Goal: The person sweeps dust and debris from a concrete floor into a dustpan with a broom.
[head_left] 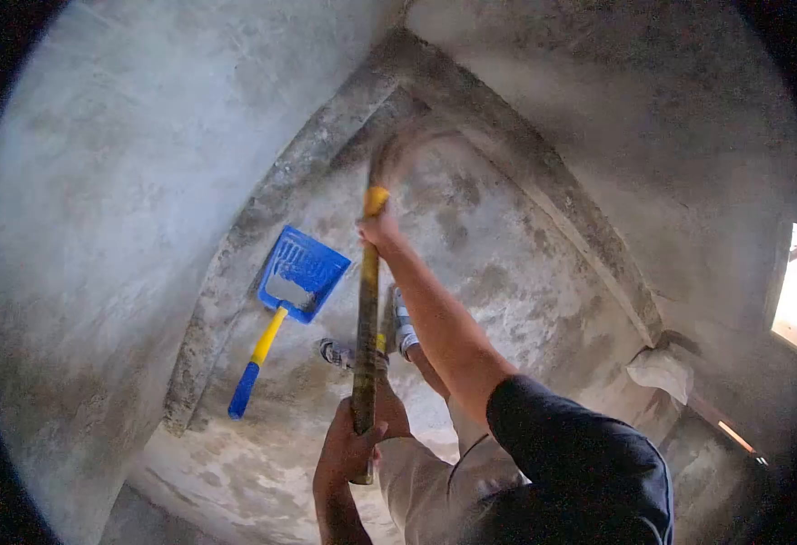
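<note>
A long-handled broom point(367, 318) runs up the middle of the view, its bristles blurred near the corner of the concrete floor. My right hand point(379, 229) is wrapped round the handle just below a yellow band. Lower down, near the handle's end, my left hand point(355, 438) grips it with closed fingers. To the left of the broom a blue dustpan point(326, 268) lies on the floor, with grey dust or debris in it. Its yellow and blue handle points toward the lower left.
Raised concrete ledges point(544, 173) run along both walls and meet at the far corner. My shoes point(405, 327) stand on the stained floor beside the broom handle. A white bag or cloth point(662, 374) is at the right, below a bright opening point(793, 295) in the wall.
</note>
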### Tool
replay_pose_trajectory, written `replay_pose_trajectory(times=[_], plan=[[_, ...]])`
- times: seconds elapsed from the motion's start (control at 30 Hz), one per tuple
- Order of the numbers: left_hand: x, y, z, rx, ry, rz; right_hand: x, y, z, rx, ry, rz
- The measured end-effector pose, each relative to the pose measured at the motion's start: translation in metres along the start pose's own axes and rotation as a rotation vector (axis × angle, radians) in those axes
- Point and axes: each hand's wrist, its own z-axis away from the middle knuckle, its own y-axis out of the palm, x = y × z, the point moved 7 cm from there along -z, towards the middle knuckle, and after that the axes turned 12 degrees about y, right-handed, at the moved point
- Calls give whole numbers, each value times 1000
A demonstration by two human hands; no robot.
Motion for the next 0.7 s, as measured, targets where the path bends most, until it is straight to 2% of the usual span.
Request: replay_pose_trajectory(times=[0.03, 0.07, 0.13, 0.17, 0.2, 0.23, 0.3, 0.33, 0.4, 0.43, 0.5, 0.53, 0.57, 0.63, 0.7], plan=[[-4, 0, -1, -77, 15, 62, -5, 16, -21, 66, 40, 41], [7, 3, -1, -71, -4, 106, -14, 21, -19, 61, 44, 42], [15, 4, 24, -104, -71, -5, -19, 28, 9, -140, -313, 573], [22, 1, 40, -141, -133, -120, -31, 34, 35, -131, -365, 579], [47, -6, 64, -145, -139, -51, -48, 39, 64, -121, -417, 586], [70, -13, 87, -150, -144, 18, -89, 40, 62, -81, -273, 625], [60, -5, 131, -197, -377, -102, -122, 41, 108, -62, -222, 532], [57, -6, 148, -201, -376, -103, -124, 38, 137, -56, -198, 517], [54, -6, 178, -126, -367, -103, -135, 23, 166, 32, -225, 241], [52, -8, 187, -131, -366, -104, -143, 9, 176, 16, -228, 134], [43, -7, 195, -66, -236, -63, -131, -22, 194, -56, -264, 10], [53, -12, 196, -11, -260, -150, -116, -39, 204, -114, -295, -4], [64, -18, 185, -12, -262, -149, -126, -66, 176, -176, -424, 46], [78, -19, 150, 197, -178, -386, -80, -82, 189, -239, -316, 23], [56, -1, 103, 206, -222, -253, -46, -85, 167, -263, -241, 90]])
